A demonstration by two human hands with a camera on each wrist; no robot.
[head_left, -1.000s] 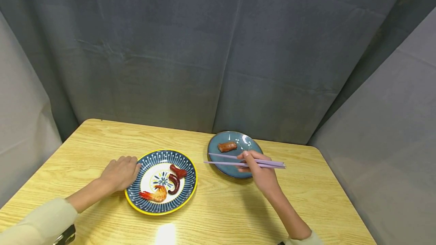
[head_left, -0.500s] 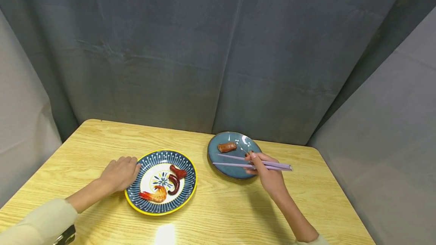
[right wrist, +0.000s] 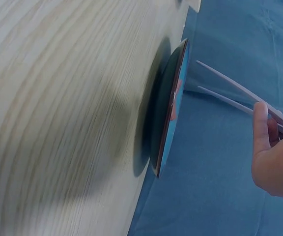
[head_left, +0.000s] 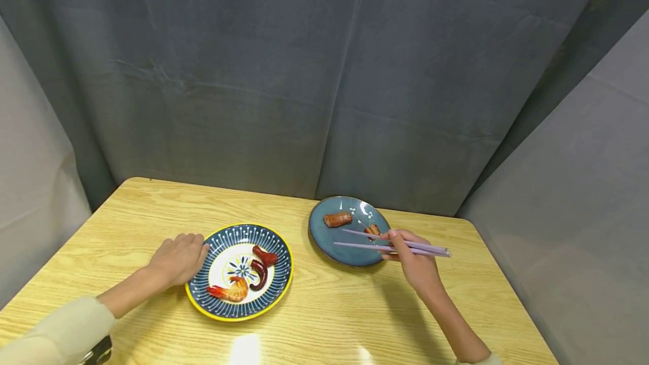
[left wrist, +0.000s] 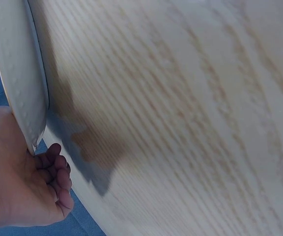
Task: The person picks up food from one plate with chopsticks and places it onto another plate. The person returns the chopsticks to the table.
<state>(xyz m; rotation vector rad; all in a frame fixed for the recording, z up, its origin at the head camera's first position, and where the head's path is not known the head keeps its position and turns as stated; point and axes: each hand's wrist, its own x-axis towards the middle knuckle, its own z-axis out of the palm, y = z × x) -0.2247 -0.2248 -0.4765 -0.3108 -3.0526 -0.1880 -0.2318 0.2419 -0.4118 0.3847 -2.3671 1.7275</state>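
Note:
My left hand (head_left: 179, 258) grips the left rim of a blue-and-white patterned plate (head_left: 276, 297) with a yellow edge; its curled fingers show beneath the rim in the left wrist view. On that plate lie a shrimp (head_left: 235, 290), a dark red curled tentacle piece (head_left: 261, 276) and a reddish lobed food piece (head_left: 266, 256). My right hand (head_left: 418, 261) holds a pair of lilac chopsticks (right wrist: 230, 83), tips apart and nothing between them, above a teal plate (head_left: 324, 244). A brown tube-shaped food piece (head_left: 337, 219) and a small tan piece (head_left: 372, 231), partly covered, lie on it.
The wooden table (head_left: 324, 320) carries both plates, with a gap between them. A dark grey curtain (head_left: 253, 100) hangs just behind the teal plate. Pale cloth panels (head_left: 573, 213) flank the table.
My right hand and the chopsticks have moved right over the teal plate, uncovering the small tan piece. My left hand and the patterned plate have stayed put.

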